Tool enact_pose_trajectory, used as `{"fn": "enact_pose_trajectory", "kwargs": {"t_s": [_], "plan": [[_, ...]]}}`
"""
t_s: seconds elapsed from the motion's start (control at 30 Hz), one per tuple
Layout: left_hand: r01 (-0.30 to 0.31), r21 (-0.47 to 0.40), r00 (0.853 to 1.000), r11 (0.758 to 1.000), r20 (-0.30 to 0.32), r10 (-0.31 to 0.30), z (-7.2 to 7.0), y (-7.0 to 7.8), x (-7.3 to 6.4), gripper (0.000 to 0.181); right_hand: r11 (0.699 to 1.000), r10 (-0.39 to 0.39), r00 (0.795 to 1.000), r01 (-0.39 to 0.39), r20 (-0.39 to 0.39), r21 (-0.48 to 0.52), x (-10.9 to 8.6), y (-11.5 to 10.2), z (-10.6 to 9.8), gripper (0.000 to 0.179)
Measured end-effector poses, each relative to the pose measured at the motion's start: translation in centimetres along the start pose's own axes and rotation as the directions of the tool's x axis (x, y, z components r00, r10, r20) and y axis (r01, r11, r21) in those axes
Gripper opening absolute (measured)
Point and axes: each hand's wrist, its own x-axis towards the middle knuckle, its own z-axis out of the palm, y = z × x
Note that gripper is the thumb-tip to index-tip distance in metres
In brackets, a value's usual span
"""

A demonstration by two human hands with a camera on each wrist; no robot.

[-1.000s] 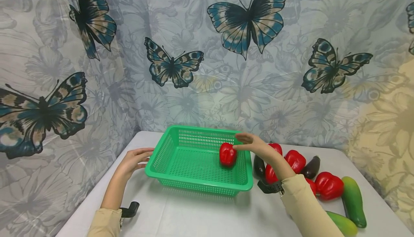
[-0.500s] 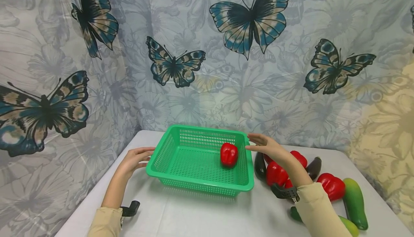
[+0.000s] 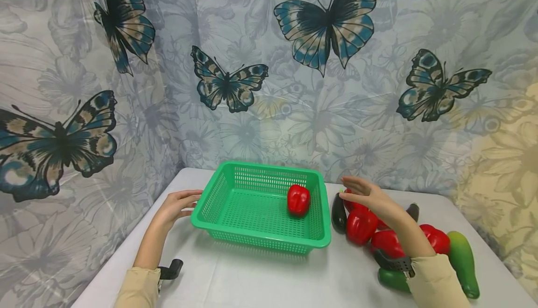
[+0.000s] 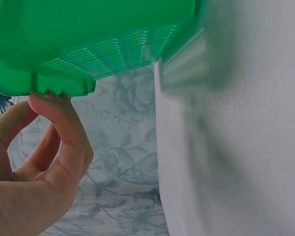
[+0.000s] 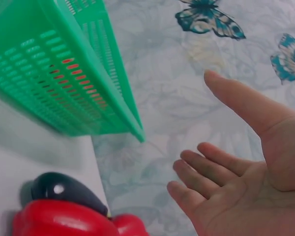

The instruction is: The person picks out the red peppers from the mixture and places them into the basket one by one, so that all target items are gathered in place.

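Observation:
A green perforated plastic basket [image 3: 260, 245] stands on the white table, with one red bell pepper [image 3: 299, 200] lying in its right part. My left hand [image 3: 174, 208] is at the basket's left rim; in the left wrist view, its loosely bent fingertips [image 4: 46, 98] touch the rim's edge. To the right of the basket, my right hand [image 3: 370, 198] hovers above a group of vegetables, holding nothing. The right wrist view shows its fingers spread apart from the thumb. Beneath and around it lie several red bell peppers [image 3: 361, 226] and a dark eggplant [image 3: 338, 213].
A second eggplant [image 3: 414, 211] lies farther right, partly behind my right arm. Long green vegetables [image 3: 462, 263] lie near the table's right edge, and another [image 3: 392, 280] is partly under my right wrist. A butterfly-print curtain [image 3: 294, 125] stands behind the table.
My right hand has moved right, from above the basket beside the red bell pepper to over the vegetables outside. My left hand has stayed at the rim. The pepper rests in place.

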Motion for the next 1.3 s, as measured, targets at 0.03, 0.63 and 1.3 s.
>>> {"fn": "enact_pose_trajectory", "kwargs": {"t_s": [0.03, 0.63, 1.3], "plan": [[-0.001, 0.002, 1.000, 1.000, 0.000, 0.001, 0.0, 0.0, 0.0, 0.060, 1.000, -0.001, 1.000, 0.001, -0.007, -0.006, -0.2, 0.1, -0.2, 0.077], [-0.018, 0.002, 0.999, 1.000, 0.035, 0.018, -0.3, 0.0, -0.3, 0.059, 0.998, 0.062, 0.996, -0.063, -0.057, -0.009, -4.0, 2.6, -2.8, 0.078], [-0.077, 0.013, 0.992, 0.997, 0.098, 0.075, -0.1, 2.5, -3.9, 0.053, 0.979, 0.187, 0.973, -0.196, -0.133, -0.052, -6.5, 6.0, -6.2, 0.082]]}}
